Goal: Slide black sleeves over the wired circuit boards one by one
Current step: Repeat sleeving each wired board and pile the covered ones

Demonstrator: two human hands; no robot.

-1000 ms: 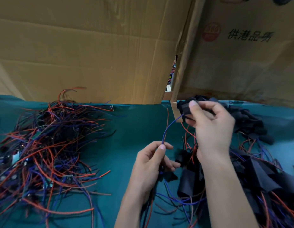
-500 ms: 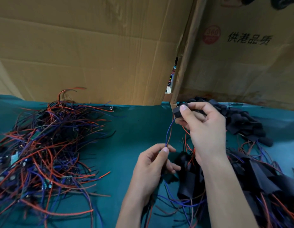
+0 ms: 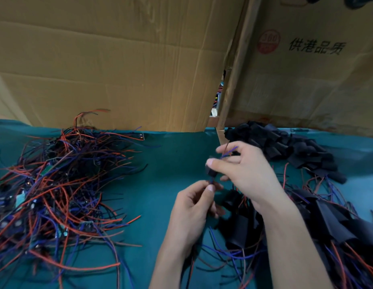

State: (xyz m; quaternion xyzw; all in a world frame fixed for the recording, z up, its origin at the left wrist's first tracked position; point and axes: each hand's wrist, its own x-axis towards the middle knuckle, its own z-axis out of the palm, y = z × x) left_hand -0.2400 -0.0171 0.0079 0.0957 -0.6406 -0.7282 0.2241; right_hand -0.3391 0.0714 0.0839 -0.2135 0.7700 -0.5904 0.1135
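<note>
Over a green cloth (image 3: 171, 163) that covers the table, the person's two hands meet near the middle of the view. The right hand (image 3: 248, 174) holds a small black sleeve (image 3: 210, 171) pinched between its thumb and curled fingers, and the loose ends of a blue wire (image 3: 230, 152) and a darker one stick up out of that hand's grip. The sleeve sits just above the left hand (image 3: 194, 207), whose thumb and forefinger pinch the wires right below the sleeve; its other fingers are curled in. Whatever board the left hand may hold is hidden inside the fist, and more red and blue wires trail down from under it toward the person. On the left of the cloth lies a big tangle of wired boards (image 3: 56, 190), red, blue and black leads crossing over small green boards. At the far right, against the cardboard, lies a heap of loose black sleeves (image 3: 285, 144). Below and to the right of the right forearm lies a pile of sleeved boards (image 3: 327, 222) with wires sticking out. Two cardboard sheets (image 3: 118, 59) stand behind the table, the right one printed with dark characters.
</note>
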